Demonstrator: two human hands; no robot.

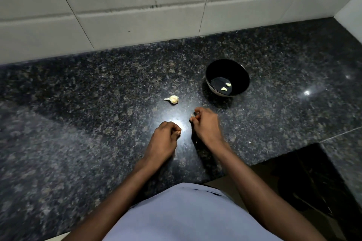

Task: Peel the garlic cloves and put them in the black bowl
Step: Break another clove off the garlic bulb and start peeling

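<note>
The black bowl (227, 77) stands upright on the dark speckled surface (78, 113), to the far right of the hands. Two peeled cloves (226, 86) lie on its bottom, close together but apart, toward the near-right side.

A partial garlic bulb (172, 99) lies on its side on the surface, left of the bowl and beyond the hands. Its long axis runs left to right, with the thin stem pointing left and the fat end to the right.

The right hand (205, 125) is held just above the surface, near the bowl, fingers curled. Its fingertips pinch a small pale piece (192, 116) at their left edge; whether this is a clove or skin cannot be told, nor which way it points.

The left hand (164, 139) sits near and left of the right, apart from it, fingers curled with thumb against the forefinger. Whether it holds anything cannot be told.

A white tiled wall (137, 15) bounds the far edge of the surface.
</note>
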